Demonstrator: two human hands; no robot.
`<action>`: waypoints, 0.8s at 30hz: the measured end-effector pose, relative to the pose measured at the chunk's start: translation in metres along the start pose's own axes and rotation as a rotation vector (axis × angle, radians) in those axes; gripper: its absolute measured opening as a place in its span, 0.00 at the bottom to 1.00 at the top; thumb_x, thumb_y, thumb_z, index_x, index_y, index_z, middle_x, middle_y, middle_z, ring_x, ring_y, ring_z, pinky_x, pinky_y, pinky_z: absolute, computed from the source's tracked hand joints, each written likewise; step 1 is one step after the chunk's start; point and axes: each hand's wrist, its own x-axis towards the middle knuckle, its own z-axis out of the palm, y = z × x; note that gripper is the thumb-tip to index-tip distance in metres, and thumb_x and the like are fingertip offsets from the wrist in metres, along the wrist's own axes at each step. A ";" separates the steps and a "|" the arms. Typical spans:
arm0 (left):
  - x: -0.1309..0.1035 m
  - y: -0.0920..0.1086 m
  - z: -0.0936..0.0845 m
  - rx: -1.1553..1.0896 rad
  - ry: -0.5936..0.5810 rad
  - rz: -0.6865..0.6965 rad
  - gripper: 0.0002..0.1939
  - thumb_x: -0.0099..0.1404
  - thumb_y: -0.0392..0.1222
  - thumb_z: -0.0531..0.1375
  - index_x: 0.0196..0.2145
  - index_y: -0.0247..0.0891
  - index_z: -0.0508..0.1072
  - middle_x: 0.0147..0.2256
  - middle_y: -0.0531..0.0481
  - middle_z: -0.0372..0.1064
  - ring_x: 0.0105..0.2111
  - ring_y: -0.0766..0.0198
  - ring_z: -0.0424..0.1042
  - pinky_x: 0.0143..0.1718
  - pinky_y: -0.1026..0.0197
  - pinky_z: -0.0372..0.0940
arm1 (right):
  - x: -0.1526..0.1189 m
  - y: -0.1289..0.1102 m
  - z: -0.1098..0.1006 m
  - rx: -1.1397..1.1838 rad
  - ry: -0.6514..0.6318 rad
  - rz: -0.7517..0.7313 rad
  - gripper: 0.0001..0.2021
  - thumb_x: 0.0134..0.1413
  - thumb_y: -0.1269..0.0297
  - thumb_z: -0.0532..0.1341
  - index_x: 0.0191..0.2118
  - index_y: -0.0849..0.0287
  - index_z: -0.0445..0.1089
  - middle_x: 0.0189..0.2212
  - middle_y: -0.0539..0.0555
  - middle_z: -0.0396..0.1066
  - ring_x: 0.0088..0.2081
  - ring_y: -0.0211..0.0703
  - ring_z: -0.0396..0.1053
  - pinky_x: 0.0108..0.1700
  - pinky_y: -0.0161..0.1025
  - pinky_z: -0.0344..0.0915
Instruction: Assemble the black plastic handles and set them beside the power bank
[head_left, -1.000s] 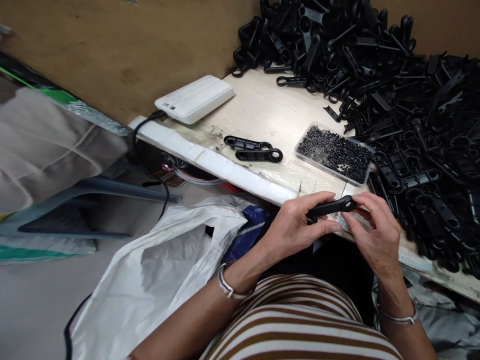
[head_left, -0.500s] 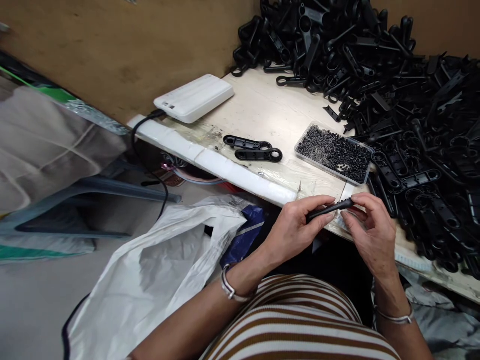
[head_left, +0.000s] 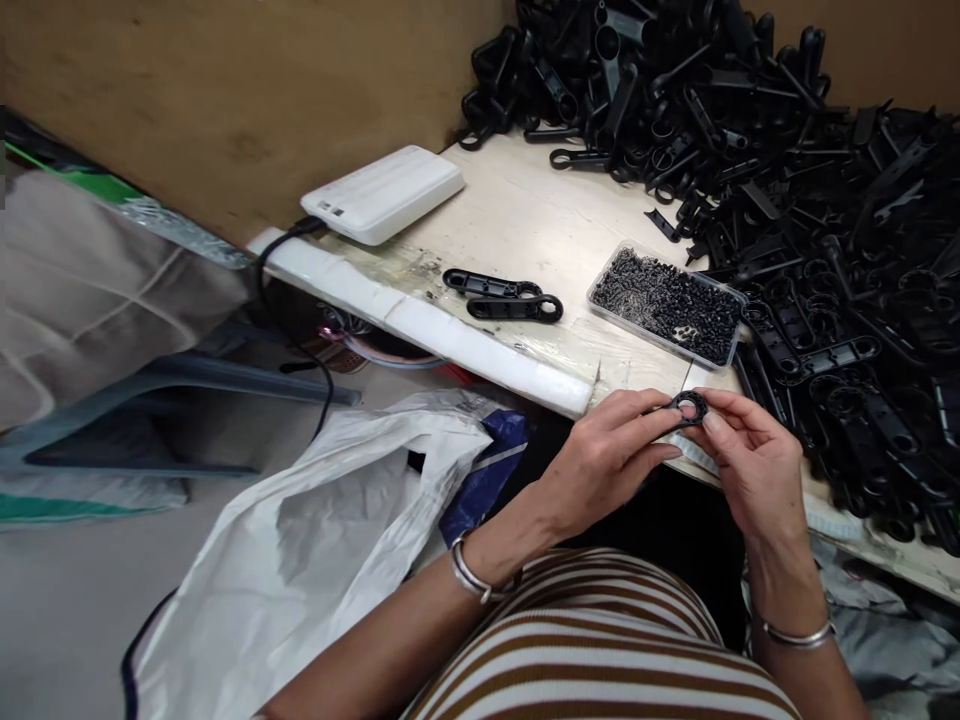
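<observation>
Over the table's front edge, my left hand (head_left: 607, 455) is closed round the shank of a black plastic ring-ended handle (head_left: 703, 405), hiding most of it. The ring faces up toward me. My right hand (head_left: 757, 460) pinches the ring's right side between thumb and fingers; whether a small piece is also between them I cannot make out. Just beyond my hands is a clear plastic box (head_left: 637, 338) full of tiny dark pieces. Two similar handles (head_left: 514, 309) lie side by side to the left, their hollow sides up.
A large heap of black plastic parts (head_left: 825, 230) covers the back and right of the table (head_left: 555, 215). A white power bank (head_left: 386, 195) with a black cable (head_left: 262, 285) sits at the left edge. Below hangs an open white sack (head_left: 300, 560).
The handle has been turned in my hands, from edge-on to showing its ring. My left fingers have slid forward along it, and my right hand has shifted slightly right.
</observation>
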 end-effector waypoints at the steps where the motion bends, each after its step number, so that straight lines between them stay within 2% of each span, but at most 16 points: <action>1: 0.000 -0.001 0.000 -0.007 0.007 -0.019 0.13 0.66 0.36 0.61 0.48 0.38 0.70 0.44 0.43 0.74 0.45 0.61 0.74 0.47 0.58 0.71 | 0.000 0.000 0.000 -0.002 0.001 -0.001 0.13 0.50 0.62 0.69 0.42 0.58 0.75 0.38 0.55 0.78 0.39 0.45 0.77 0.44 0.45 0.77; 9: 0.000 -0.003 -0.002 0.003 0.012 -0.114 0.17 0.62 0.35 0.65 0.49 0.35 0.69 0.41 0.44 0.77 0.41 0.61 0.76 0.44 0.60 0.72 | 0.000 -0.001 0.001 0.025 0.026 0.008 0.13 0.50 0.63 0.69 0.42 0.58 0.75 0.36 0.54 0.79 0.39 0.45 0.77 0.45 0.45 0.77; 17: 0.003 0.001 -0.002 0.015 0.036 -0.104 0.12 0.63 0.32 0.63 0.45 0.34 0.71 0.39 0.46 0.77 0.39 0.64 0.76 0.42 0.63 0.71 | 0.001 -0.001 0.000 0.048 0.023 0.029 0.13 0.49 0.63 0.70 0.42 0.58 0.75 0.36 0.54 0.79 0.40 0.45 0.77 0.45 0.45 0.76; 24: 0.006 0.004 -0.003 0.003 0.048 -0.095 0.06 0.66 0.34 0.60 0.42 0.36 0.71 0.37 0.49 0.78 0.36 0.66 0.77 0.39 0.66 0.71 | 0.000 -0.002 -0.001 0.085 0.000 0.033 0.13 0.48 0.64 0.71 0.42 0.57 0.76 0.37 0.54 0.79 0.39 0.42 0.77 0.44 0.40 0.76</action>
